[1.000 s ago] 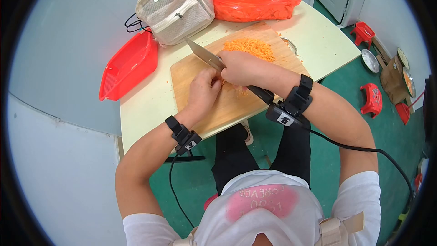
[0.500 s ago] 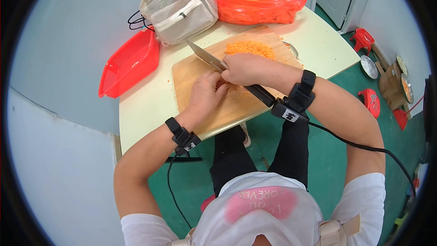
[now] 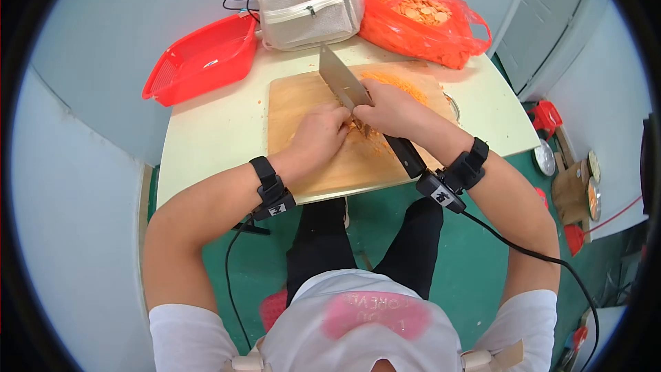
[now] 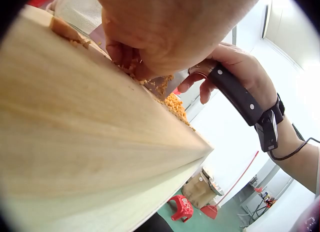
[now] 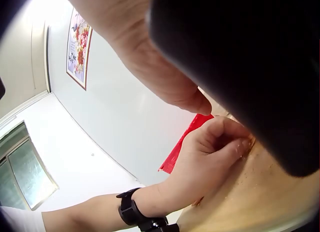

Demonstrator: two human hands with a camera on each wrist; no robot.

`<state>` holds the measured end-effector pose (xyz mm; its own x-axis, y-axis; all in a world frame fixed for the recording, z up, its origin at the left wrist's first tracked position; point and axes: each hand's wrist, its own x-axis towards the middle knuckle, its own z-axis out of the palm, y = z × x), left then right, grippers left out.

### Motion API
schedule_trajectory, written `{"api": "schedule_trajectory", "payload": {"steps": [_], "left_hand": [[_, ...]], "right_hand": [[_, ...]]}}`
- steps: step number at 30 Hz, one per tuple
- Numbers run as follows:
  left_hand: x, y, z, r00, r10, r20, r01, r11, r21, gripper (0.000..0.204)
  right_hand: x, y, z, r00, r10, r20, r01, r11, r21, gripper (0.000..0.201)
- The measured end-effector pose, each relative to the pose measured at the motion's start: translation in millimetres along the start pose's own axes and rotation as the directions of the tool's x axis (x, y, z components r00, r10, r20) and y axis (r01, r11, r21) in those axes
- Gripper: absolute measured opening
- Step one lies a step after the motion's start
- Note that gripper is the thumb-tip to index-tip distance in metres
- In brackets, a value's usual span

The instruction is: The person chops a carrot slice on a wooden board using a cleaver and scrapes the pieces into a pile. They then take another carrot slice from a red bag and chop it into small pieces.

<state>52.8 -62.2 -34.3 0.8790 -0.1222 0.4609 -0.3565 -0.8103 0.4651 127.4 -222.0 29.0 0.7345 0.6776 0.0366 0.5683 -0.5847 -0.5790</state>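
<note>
My right hand [image 3: 396, 110] grips a cleaver [image 3: 339, 76], its broad blade standing over the wooden cutting board [image 3: 292, 100] and its black handle pointing back toward the wrist. Close beside the blade, my left hand [image 3: 318, 136] has its fingers curled down at the board. In the right wrist view its thumb and forefinger pinch orange carrot pieces [image 5: 251, 142], mostly hidden by the fingers. Carrot crumbs [image 4: 162, 86] cling to the blade in the left wrist view. Behind the right hand lies a heap of finely chopped carrot [image 3: 398, 83].
A red plastic basket [image 3: 206, 62] stands at the table's left edge. Along the back are a beige mesh backpack [image 3: 310, 10] and a red plastic bag [image 3: 441, 21] full of carrot slices. A metal rim [image 3: 452, 105] shows at the board's right side.
The head view has shifted, and the table looks turned. The cleaver's blade now points more toward the backpack. Both hands stay close together at the blade, each keeping its hold.
</note>
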Motion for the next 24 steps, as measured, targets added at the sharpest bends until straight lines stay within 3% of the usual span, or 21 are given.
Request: {"api": "schedule_trajectory", "payload": {"steps": [3,5,6,8,15,17,21,24], "left_hand": [[0.5,-3.7,1.3,1.0,-0.011,0.016,0.011,0.999,0.031,0.01],[0.2,-3.7,0.9,0.999,-0.021,0.046,0.018,0.998,0.062,0.01],[0.0,-4.4,1.3,0.999,-0.025,0.045,0.023,0.998,0.055,0.01],[-0.4,-5.5,5.0,0.998,-0.048,0.028,0.047,0.999,0.022,0.007],[1.0,-9.1,5.8,1.0,0.011,0.029,-0.013,0.998,0.054,0.01],[1.1,-7.9,4.3,0.999,0.016,0.028,-0.018,0.998,0.068,0.009],[1.8,-5.2,3.2,0.999,0.015,0.034,-0.018,0.997,0.077,0.007],[1.4,-5.6,2.9,0.999,-0.006,0.038,0.004,0.999,0.049,0.007]], "right_hand": [[7.0,-0.5,-4.9,0.992,0.108,0.071,-0.107,0.994,-0.021,0.038],[1.4,-2.7,-7.9,0.974,0.141,0.178,-0.174,0.967,0.187,0.041],[-2.7,-5.1,-7.7,0.972,0.145,0.183,-0.179,0.967,0.182,0.041],[-14.9,-7.0,-7.1,0.974,0.105,0.202,-0.176,0.909,0.377,0.047],[-23.3,-16.0,-9.3,0.973,0.176,0.151,-0.216,0.923,0.32,0.049],[-18.0,-13.0,-6.3,0.95,0.236,0.206,-0.292,0.904,0.311,0.047],[-23.1,-12.2,-4.4,0.956,0.221,0.193,-0.28,0.885,0.373,0.044],[-27.0,-12.6,-5.7,0.977,0.191,0.094,-0.212,0.906,0.366,0.042]]}}
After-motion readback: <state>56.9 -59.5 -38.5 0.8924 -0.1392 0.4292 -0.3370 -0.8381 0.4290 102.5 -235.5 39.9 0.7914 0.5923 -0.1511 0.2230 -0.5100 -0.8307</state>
